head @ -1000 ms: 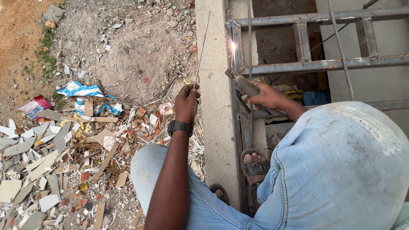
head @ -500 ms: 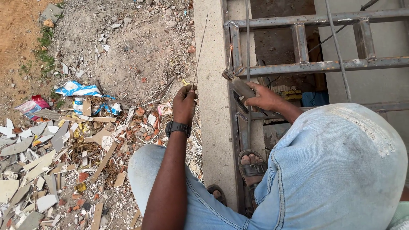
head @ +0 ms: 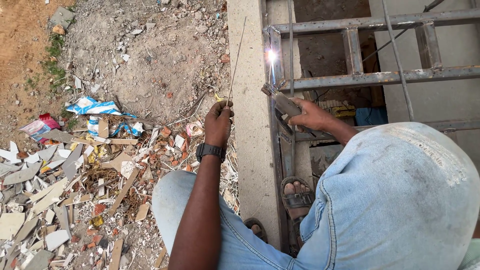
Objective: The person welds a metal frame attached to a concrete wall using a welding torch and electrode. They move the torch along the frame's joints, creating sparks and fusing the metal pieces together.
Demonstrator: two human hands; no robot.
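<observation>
The left hand [head: 218,121] is closed in a fist around the lower end of a thin welding rod [head: 236,59], which stands nearly upright and leans slightly to the right, its upper end reaching toward the top of the view over stony ground. A black watch [head: 209,151] sits on that wrist. The right hand [head: 312,115] is clenched around the handle of an electrode holder [head: 281,100], which points up and to the left toward a grey steel frame [head: 360,79]. A bright white arc [head: 271,55] glows on the frame's upright, just above the holder's tip, beside the concrete ledge [head: 250,140] that runs between the two hands. The person crouches in pale blue jeans [head: 400,200], with a sandalled foot [head: 296,196] set against the frame's lower bar. To the left of the ledge lies rubble [head: 65,190]: broken tile, brick chips, wood scraps and a blue-and-white bag [head: 92,106].
</observation>
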